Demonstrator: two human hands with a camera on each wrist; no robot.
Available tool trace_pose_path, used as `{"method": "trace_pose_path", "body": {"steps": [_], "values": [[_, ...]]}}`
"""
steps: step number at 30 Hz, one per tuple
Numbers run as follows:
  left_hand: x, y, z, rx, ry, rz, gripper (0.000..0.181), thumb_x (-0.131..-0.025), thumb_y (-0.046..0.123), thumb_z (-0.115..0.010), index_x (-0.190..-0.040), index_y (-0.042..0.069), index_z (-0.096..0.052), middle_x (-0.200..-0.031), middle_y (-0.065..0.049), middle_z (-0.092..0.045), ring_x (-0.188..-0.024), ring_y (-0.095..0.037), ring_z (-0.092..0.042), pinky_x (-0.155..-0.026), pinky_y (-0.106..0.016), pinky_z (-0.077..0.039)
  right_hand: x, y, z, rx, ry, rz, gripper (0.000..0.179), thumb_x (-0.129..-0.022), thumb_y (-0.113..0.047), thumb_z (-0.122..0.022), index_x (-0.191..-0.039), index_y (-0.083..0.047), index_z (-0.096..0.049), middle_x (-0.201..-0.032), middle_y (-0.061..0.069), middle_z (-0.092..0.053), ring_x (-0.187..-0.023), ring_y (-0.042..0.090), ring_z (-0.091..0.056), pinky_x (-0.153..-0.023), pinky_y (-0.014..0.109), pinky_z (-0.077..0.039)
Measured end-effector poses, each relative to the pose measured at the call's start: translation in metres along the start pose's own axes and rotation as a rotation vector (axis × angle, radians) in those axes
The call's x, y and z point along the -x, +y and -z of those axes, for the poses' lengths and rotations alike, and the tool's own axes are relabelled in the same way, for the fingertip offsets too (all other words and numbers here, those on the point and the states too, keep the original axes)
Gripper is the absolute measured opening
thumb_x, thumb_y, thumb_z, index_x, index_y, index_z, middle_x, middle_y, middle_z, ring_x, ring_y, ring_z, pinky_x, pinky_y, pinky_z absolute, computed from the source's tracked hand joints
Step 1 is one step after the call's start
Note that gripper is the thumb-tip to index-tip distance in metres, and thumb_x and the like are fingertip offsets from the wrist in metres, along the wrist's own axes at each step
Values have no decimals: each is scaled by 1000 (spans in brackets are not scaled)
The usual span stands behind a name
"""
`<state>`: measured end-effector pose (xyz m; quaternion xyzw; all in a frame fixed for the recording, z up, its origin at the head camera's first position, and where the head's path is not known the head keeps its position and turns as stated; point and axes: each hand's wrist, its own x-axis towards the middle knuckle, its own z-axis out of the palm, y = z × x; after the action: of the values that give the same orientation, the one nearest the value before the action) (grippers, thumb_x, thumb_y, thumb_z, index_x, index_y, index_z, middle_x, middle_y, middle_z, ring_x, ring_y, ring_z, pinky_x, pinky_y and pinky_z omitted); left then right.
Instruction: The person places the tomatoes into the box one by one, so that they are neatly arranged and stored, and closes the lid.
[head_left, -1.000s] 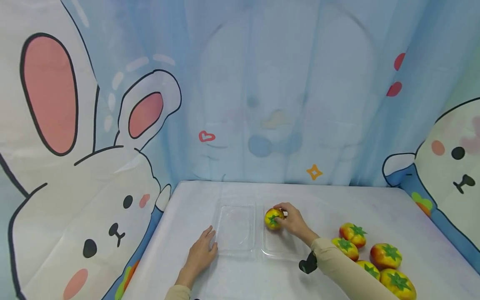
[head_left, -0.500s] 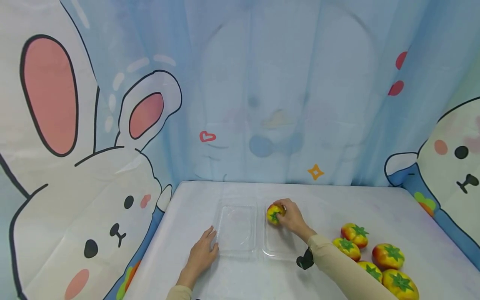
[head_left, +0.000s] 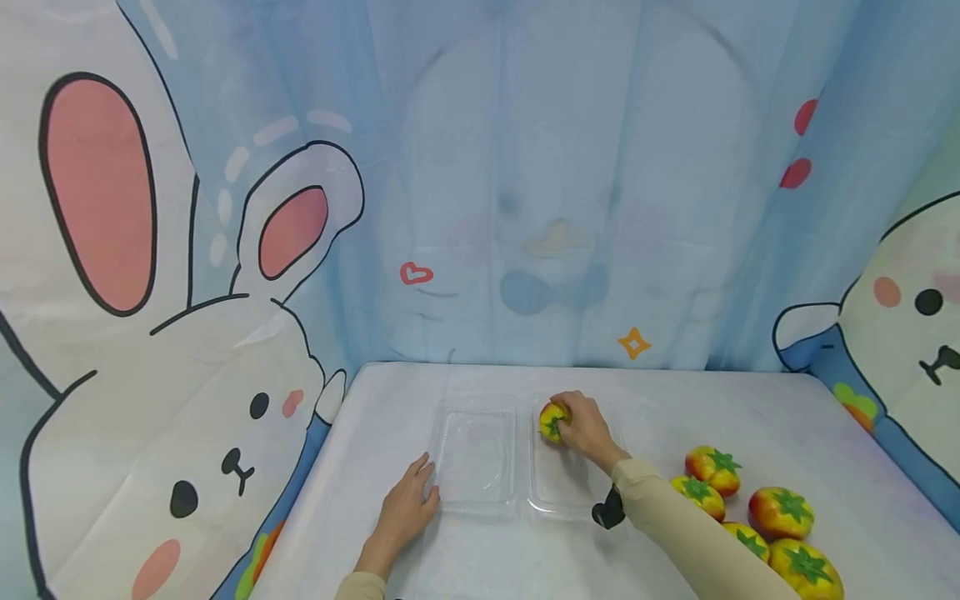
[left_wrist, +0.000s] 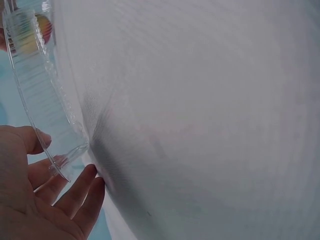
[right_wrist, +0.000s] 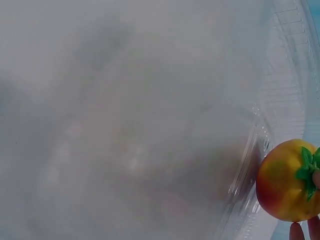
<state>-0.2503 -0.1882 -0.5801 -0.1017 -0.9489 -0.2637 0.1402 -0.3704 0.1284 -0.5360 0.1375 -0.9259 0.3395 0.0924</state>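
Note:
A yellow-and-red persimmon (head_left: 553,422) with a green leafy top is held between my right hand's (head_left: 588,429) thumb and fingers. It is over the far left part of the right half of an opened clear plastic clamshell box (head_left: 566,510). In the right wrist view the persimmon (right_wrist: 285,180) overlaps the box's clear ribbed wall (right_wrist: 245,175). My left hand (head_left: 405,504) lies with extended fingers at the outer edge of the box's left half (head_left: 476,507). The left wrist view shows its fingertips (left_wrist: 90,170) right at the clear rim, thumb apart.
Several more persimmons (head_left: 780,512) stand grouped on the white-covered table (head_left: 480,558) at the right, partly behind the right sleeve (head_left: 675,521). A blue curtain (head_left: 465,167) with cartoon animals hangs behind the table. A black device (head_left: 609,508) hangs under the right wrist.
My right hand has moved slightly away from me and to the right with the persimmon, which has turned a little. My left hand stays at the box edge.

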Motion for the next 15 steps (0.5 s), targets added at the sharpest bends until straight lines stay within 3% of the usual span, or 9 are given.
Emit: {"method": "trace_pose_path", "body": {"steps": [15], "values": [[1, 1, 2, 3, 33, -34, 39, -90, 9, -61, -124, -8, -61, -139, -21, -53, -119, -40, -58, -93, -52, -51, -2, 0, -2, -8, -39, -51, 52, -79, 1, -74, -128, 6, -56, -124, 25, -58, -106, 36, -56, -98, 52, -47]]}}
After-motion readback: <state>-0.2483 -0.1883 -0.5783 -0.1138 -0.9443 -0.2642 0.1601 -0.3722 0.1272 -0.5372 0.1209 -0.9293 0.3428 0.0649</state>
